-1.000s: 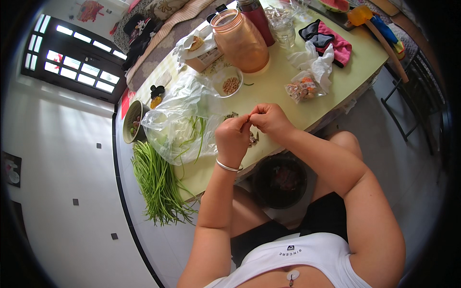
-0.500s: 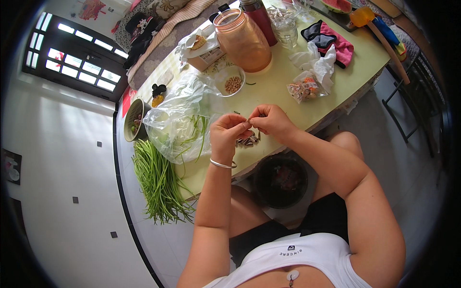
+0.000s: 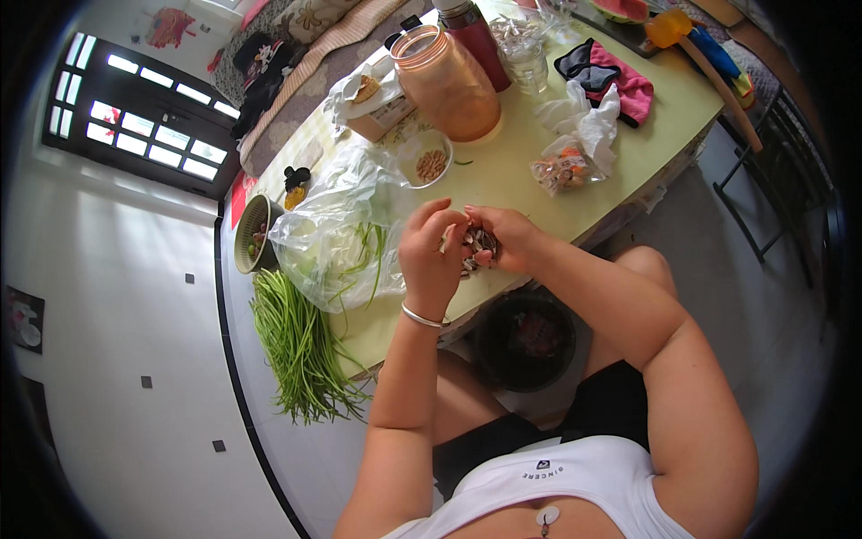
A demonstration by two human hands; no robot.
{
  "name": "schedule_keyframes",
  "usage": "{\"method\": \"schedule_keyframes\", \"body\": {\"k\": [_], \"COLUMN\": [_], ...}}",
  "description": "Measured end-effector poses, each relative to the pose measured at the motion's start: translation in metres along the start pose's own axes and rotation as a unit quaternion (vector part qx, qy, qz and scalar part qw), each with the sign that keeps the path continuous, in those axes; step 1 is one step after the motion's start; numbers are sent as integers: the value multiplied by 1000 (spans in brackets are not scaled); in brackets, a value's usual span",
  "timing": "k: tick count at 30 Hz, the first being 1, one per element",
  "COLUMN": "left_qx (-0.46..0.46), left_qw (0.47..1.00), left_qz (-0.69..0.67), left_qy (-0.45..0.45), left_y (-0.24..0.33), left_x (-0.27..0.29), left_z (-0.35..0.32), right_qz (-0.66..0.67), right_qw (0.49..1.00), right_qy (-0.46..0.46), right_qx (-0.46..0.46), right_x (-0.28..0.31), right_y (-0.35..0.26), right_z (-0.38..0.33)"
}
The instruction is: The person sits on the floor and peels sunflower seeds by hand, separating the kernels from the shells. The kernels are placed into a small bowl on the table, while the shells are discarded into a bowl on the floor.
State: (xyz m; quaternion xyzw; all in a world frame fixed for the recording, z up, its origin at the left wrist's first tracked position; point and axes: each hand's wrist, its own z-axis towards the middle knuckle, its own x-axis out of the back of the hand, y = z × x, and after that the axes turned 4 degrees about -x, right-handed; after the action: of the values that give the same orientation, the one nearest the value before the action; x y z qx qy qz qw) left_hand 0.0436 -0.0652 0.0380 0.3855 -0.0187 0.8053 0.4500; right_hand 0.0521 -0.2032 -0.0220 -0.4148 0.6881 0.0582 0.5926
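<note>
Above the front edge of the table, my two hands are close together. My left hand point(image 3: 429, 256) has its fingers bent and spread apart, tips close to the right fingers; I make out nothing in it. My right hand point(image 3: 505, 239) is curled around several dark-and-white striped seeds point(image 3: 482, 241), which look like sunflower seeds. More of these seeds show between the hands, partly hidden by the fingers. Beyond the hands stands a white bowl point(image 3: 405, 169) with pinkish-brown kernels point(image 3: 432, 165) inside.
A clear plastic bag point(image 3: 310, 225) and long green stalks point(image 3: 292, 346) lie left, by a basket point(image 3: 247, 235). Behind stand a large orange jar point(image 3: 449, 90) and a red flask point(image 3: 480, 45). A snack packet point(image 3: 561, 169) lies right. Below the edge sits a dark bucket point(image 3: 489, 359).
The fingertips that pinched together at a small piece have come apart. My left hand has lifted its fingers, and my right hand has turned and lowered around the striped seeds.
</note>
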Motion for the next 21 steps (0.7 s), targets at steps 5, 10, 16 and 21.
{"method": "schedule_keyframes", "body": {"k": [5,10,16,21], "left_qx": [183,171,113,-40], "left_qw": [967,985,978,969], "left_qz": [-178,33,108,162], "left_qy": [2,14,-139,-182], "left_y": [-20,-61,-76,-78], "left_x": [7,9,-1,-15], "left_z": [16,60,26,-2], "right_qz": [-64,-94,-111,-135], "right_qw": [997,991,986,983], "right_qy": [15,61,76,84], "right_qx": [31,72,97,91], "right_x": [2,7,13,7], "right_y": [-11,-18,-24,-20], "right_z": [0,-5,-7,-7]}}
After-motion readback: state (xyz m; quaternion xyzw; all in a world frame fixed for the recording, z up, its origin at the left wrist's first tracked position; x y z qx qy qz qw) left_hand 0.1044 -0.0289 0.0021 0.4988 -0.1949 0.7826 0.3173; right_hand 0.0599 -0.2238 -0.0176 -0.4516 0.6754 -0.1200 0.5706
